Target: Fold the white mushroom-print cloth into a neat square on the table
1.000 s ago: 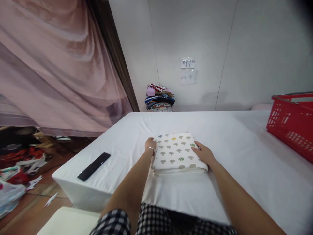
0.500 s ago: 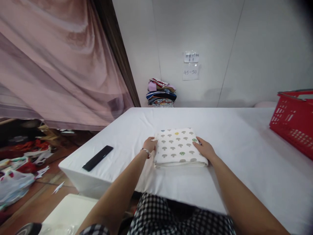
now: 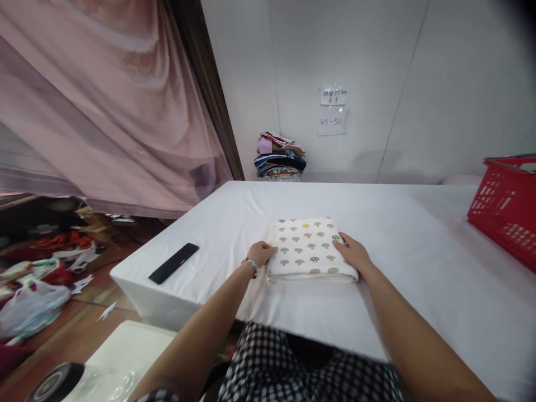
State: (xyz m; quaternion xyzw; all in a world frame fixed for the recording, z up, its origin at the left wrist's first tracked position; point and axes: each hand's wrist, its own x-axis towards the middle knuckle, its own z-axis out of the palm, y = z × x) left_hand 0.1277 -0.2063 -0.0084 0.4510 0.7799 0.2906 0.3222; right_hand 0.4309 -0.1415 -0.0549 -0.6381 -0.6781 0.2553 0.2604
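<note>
the folded white cloth with little mushrooms on it (image 3: 309,249) lies flat on the table with the smooth white cover (image 3: 402,223). i see my left hand (image 3: 261,254) pinching its left edge, and my right hand (image 3: 353,254) holding its right edge, thumb on top.

Your white-covered worktop (image 3: 402,223) carries the folded mushroom-print cloth (image 3: 307,248), with a black flat object (image 3: 174,263) near its left edge and a red basket (image 3: 508,206) at the right
</note>
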